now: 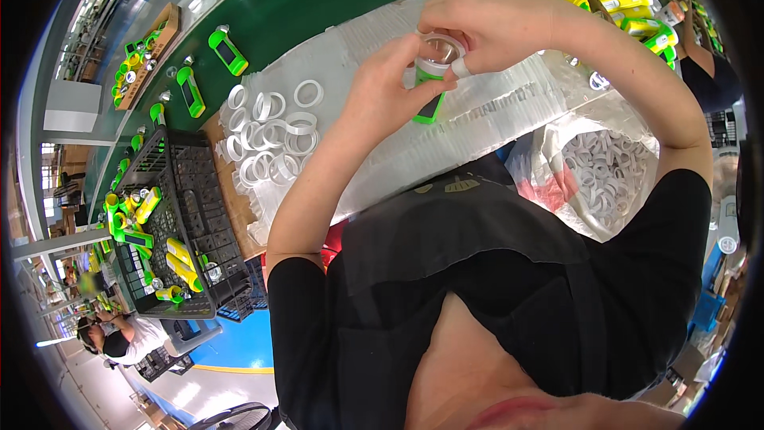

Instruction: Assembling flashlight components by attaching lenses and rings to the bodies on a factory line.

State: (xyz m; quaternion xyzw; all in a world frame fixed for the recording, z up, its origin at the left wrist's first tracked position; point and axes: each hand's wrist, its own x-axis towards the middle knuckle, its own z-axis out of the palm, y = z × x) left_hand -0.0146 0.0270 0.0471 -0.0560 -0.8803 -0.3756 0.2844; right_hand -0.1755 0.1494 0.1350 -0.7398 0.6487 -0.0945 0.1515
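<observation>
**Left hand (386,84) and right hand (485,32) meeting on one green device (430,103)!**

Both hands are working right over the table (318,1), and the device is standing between them, its clear, round head facing up and its dark panel showing below. The left grip is pinching it from the side, the thumb lying across the green body and the fingers reaching up to the head. The right grip is curling in from the far side, its fingers bending around the rim, pressing on a white ring (431,69) that is circling the head; whether that ring is sitting fully home, I cannot tell.

Below them, pale packing sheets (493,123) are covering the near part of the table. Left of the left forearm, loose white rings (274,131) are lying in a loose heap, some overlapping. Under the right arm, an open plastic bag (549,143) is holding plenty more rings (609,179)!

Over on the left, a black crate (203,215) is carrying green-and-yellow devices (183,259), while two green devices (229,52) are lying apart on the bare table top. More yellow-and-green devices (629,0) are crowding the upper right, and a co-worker in white (143,340) is sitting far off at lower left.
</observation>
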